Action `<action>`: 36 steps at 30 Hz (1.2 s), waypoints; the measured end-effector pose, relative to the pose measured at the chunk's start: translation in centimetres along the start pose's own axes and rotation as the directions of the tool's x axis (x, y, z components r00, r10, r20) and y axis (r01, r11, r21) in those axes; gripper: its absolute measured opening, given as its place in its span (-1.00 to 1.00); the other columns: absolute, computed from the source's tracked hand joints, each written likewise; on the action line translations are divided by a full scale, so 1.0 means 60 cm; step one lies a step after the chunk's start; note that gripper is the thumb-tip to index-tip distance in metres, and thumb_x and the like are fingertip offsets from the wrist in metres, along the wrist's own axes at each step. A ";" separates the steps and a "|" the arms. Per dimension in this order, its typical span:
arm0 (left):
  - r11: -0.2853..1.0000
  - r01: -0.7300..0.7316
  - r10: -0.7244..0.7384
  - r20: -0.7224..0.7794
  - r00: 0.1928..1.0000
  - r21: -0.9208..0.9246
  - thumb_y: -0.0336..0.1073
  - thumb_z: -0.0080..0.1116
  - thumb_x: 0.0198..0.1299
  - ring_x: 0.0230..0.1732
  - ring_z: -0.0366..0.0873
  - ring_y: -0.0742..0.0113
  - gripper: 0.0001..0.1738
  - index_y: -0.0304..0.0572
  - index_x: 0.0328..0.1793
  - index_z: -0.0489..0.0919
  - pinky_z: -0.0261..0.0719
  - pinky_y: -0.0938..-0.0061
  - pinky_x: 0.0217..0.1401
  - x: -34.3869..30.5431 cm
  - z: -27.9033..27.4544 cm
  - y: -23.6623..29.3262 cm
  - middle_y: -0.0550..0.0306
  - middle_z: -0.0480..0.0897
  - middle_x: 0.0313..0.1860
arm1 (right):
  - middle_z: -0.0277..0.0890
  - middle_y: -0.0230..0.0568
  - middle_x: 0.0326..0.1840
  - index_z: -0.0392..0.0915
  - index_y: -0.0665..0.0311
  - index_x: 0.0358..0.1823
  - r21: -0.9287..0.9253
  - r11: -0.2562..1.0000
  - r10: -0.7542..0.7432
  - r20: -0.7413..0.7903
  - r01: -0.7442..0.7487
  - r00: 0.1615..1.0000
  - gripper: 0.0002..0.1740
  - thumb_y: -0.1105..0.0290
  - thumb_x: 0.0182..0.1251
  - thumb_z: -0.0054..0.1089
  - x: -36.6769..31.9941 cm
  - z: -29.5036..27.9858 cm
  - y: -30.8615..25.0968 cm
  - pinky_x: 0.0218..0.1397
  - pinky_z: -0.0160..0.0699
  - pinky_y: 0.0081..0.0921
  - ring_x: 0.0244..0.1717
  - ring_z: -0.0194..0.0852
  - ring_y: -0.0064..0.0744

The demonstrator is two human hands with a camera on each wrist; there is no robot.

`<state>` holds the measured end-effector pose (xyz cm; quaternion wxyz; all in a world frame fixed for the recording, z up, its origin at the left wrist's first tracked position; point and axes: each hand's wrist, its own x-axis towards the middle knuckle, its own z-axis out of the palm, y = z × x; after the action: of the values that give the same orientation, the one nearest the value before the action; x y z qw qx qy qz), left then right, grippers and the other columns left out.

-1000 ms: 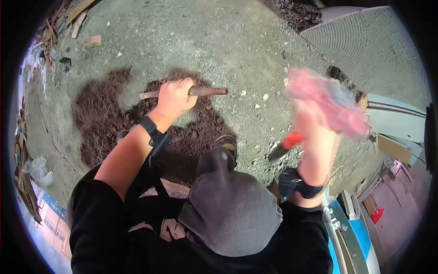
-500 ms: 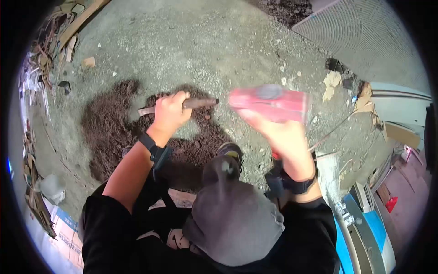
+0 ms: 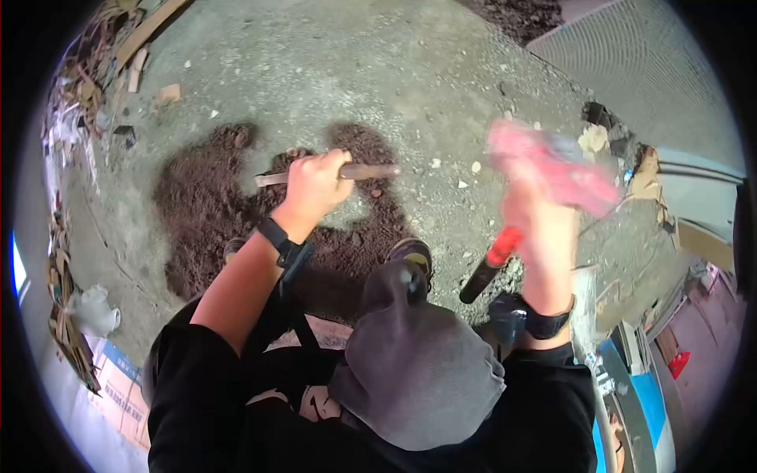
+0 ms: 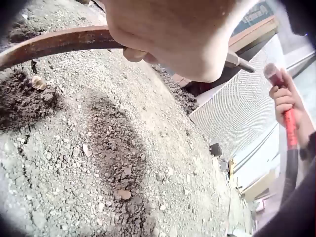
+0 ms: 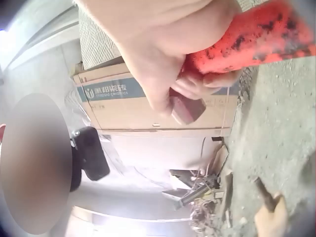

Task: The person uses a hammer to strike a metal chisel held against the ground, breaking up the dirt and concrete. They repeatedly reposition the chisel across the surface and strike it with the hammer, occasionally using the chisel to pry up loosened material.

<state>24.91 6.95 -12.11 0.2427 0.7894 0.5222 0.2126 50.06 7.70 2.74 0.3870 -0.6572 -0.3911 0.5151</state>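
Note:
In the head view my left hand grips a rusty steel chisel around its middle. Its flat end points left and its round end right, above dark loose soil. The left wrist view shows the chisel's long flat shank running out of the fist. My right hand, off to the right, grips a red hammer close up at its head, blurred in the head view. Below the hand hangs the handle, red on top with a black grip. In the right wrist view the fingers wrap the worn red metal.
Dark soil heaps lie on the gritty floor by my shoes. Scrap wood lines the left edge. At the upper right is a ridged grey slab; boards and a cardboard piece lie right. A printed carton stands nearby.
My right hand swings the hammer left toward the chisel's round end, then back out to the right. My left hand keeps its grip on the chisel almost in place.

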 end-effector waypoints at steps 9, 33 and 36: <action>1.000 0.015 -0.014 0.062 0.998 -0.005 -0.41 0.15 -0.25 -0.58 0.56 0.07 -0.81 -0.14 -0.38 0.56 0.54 0.29 -0.49 -0.003 0.008 0.001 -0.01 0.56 -0.60 | 0.34 -0.60 -0.61 0.57 0.31 -0.15 0.101 0.941 0.321 0.033 -0.322 0.947 -0.73 0.35 0.14 0.25 -0.007 -0.017 0.061 -0.69 -0.14 -0.77 -0.71 0.00 -0.86; 0.983 -0.093 -0.010 0.555 0.832 0.158 -0.30 0.19 -0.21 -0.66 0.51 0.17 -0.85 -0.10 -0.53 0.44 0.48 0.34 -0.57 -0.099 -0.139 0.021 0.13 0.48 -0.71 | 0.60 -0.04 -0.27 0.56 0.32 -0.15 -0.550 0.748 0.361 -0.134 -0.372 0.923 -0.56 0.12 0.06 0.28 -0.033 0.014 0.338 -0.06 0.45 -0.37 -0.13 0.58 -0.19; 0.999 -0.036 0.014 0.542 0.840 0.030 -0.36 0.20 -0.27 -0.63 0.51 0.16 -0.85 -0.09 -0.52 0.47 0.47 0.33 -0.54 -0.108 -0.153 0.010 0.15 0.49 -0.68 | 0.58 0.02 -0.24 0.54 0.32 -0.11 -0.703 0.677 0.307 0.001 -0.218 0.952 -0.51 0.08 0.06 0.27 -0.028 0.016 0.348 -0.07 0.47 -0.34 -0.13 0.58 -0.09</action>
<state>17.55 2.20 -4.99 0.3621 0.8288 0.4259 -0.0261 51.24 -1.98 -15.82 0.0098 -0.7712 -0.4794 0.4187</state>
